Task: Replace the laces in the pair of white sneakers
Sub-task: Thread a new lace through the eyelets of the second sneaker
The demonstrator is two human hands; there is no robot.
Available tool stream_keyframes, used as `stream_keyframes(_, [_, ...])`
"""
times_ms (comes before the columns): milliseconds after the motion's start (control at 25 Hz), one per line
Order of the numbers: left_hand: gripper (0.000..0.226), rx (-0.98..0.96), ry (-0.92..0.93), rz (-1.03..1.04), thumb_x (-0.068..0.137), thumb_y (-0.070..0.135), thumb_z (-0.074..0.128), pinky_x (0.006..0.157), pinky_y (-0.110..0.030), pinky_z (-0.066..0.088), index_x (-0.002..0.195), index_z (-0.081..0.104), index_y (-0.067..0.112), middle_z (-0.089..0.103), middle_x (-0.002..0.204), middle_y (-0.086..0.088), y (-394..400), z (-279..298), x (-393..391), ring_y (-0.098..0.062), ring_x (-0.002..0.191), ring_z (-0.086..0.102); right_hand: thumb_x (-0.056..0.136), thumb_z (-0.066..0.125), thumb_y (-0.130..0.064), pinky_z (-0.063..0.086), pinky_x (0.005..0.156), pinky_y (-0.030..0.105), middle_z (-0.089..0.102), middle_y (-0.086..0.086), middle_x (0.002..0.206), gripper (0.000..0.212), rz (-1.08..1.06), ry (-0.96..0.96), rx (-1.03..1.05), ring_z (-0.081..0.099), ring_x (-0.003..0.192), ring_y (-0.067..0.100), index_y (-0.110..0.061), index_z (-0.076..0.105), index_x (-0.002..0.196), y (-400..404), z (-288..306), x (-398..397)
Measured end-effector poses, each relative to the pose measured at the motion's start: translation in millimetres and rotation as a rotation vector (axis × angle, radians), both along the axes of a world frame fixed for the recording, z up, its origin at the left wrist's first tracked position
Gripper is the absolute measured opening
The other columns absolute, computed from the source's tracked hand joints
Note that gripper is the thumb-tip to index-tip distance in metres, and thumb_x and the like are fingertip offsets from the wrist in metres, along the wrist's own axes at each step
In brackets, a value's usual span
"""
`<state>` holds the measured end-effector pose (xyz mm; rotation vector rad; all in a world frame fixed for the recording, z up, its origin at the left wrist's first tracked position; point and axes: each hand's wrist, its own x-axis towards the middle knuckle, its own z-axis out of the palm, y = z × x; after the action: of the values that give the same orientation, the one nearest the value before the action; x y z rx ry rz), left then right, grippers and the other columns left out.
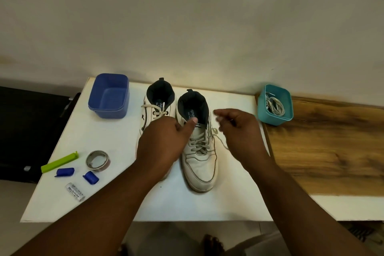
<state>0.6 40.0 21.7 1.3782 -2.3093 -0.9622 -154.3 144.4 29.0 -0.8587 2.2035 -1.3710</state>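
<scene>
At the middle of the frame, my left hand point(164, 143) is bracing the right sneaker point(198, 141), thumb at its tongue, while my right hand point(241, 129) is pinching its lace point(220, 141). The insole print is only partly readable, "spa". The left sneaker point(159, 106) is sitting just beside it.

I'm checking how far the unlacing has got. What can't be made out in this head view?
- Left sneaker: its front and lower eyelets, hidden behind the left hand.
- Whether the right hand pinches the loose lace: blurred by motion.
- Laces in the teal tub: too tangled to count.
</scene>
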Motion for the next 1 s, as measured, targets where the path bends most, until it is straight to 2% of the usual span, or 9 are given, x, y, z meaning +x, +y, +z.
stream_keyframes(80, [0.065,-0.03,-0.075,-0.031,0.089,0.073,0.051,0.054,-0.031,0.042,0.055,0.056,0.017,0.053,0.051,0.0,4.5,-7.0,-3.8,-0.015,0.053,0.054,0.096,0.07,-0.018,0.055,0.076,0.023,0.073,-0.014,0.092,0.02,0.124,0.179,0.138,0.068,0.082,0.0,-0.029,0.076,0.111,-1.4,-6.0,8.0])
stream_keyframes(120, [0.06,-0.033,-0.068,-0.036,0.089,0.069,0.054,0.055,-0.031,0.043,0.057,0.057,0.018,0.055,0.053,0.001,2.8,-10.4,-4.2,-0.015,0.055,0.055,0.095,0.071,-0.018,0.057,0.078,0.025,0.074,-0.014,0.093,0.02,0.157,0.207,0.152,0.069,0.083,0.0,-0.028,0.076,0.112,-2.4,-8.5,12.3])
stream_keyframes(200, [0.047,-0.015,-0.02,-0.04,0.09,0.054,0.061,0.054,-0.029,0.038,0.058,0.055,0.02,0.054,0.055,0.003,-1.8,-14.8,-3.4,-0.014,0.059,0.056,0.094,0.072,-0.018,0.06,0.082,0.031,0.074,-0.013,0.096,0.02,0.197,0.232,0.132,0.069,0.087,0.003,-0.026,0.076,0.112,-4.0,-15.4,20.6])
stream_keyframes(320, [0.04,0.019,0.028,-0.037,0.093,0.037,0.062,0.053,-0.028,0.029,0.057,0.051,0.022,0.052,0.056,0.003,-4.4,-17.1,-2.6,-0.011,0.058,0.052,0.095,0.069,-0.018,0.059,0.087,0.035,0.075,-0.009,0.107,0.019,0.209,0.326,0.126,0.069,0.096,0.008,-0.025,0.076,0.112,-7.9,-20.8,27.7])
stream_keyframes(400, [0.038,0.065,0.032,-0.084,0.096,0.035,0.061,0.056,-0.028,0.036,0.061,0.058,0.021,0.057,0.06,0.002,-9.7,-19.6,-1.8,-0.012,0.06,0.055,0.097,0.065,-0.019,0.056,0.087,0.034,0.074,-0.004,0.11,0.02,0.228,0.448,0.188,0.068,0.098,0.014,-0.023,0.076,0.113,-8.1,-20.8,29.3])
stream_keyframes(520, [0.034,0.206,0.021,-0.177,0.1,0.038,0.057,0.074,-0.042,0.055,0.077,0.072,0.017,0.07,0.071,-0.004,-22.3,-22.8,3.2,-0.021,0.07,0.067,0.1,0.059,-0.024,0.054,0.075,0.035,0.063,-0.004,0.106,0.017,0.31,0.63,0.317,0.063,0.088,0.018,-0.026,0.073,0.108,-7.6,-20.1,34.4])
stream_keyframes(640, [0.031,0.261,0.046,-0.213,0.101,0.035,0.057,0.081,-0.046,0.057,0.082,0.075,0.017,0.073,0.073,-0.003,-23.9,-21.4,5.8,-0.022,0.072,0.07,0.103,0.054,-0.031,0.054,0.069,0.035,0.053,-0.005,0.106,0.015,0.306,0.648,0.354,0.061,0.081,0.018,-0.027,0.069,0.104,-8.7,-22.1,36.1])
stream_keyframes(1000, [0.029,0.315,0.078,-0.255,0.101,0.033,0.057,0.08,-0.041,0.06,0.082,0.075,0.02,0.075,0.077,-0.001,-23.5,-19.2,4.4,-0.016,0.07,0.073,0.1,0.058,-0.027,0.051,0.064,0.034,0.055,-0.004,0.104,0.014,0.34,0.729,0.403,0.061,0.077,0.02,-0.025,0.071,0.102,-10.6,-21.7,37.7])
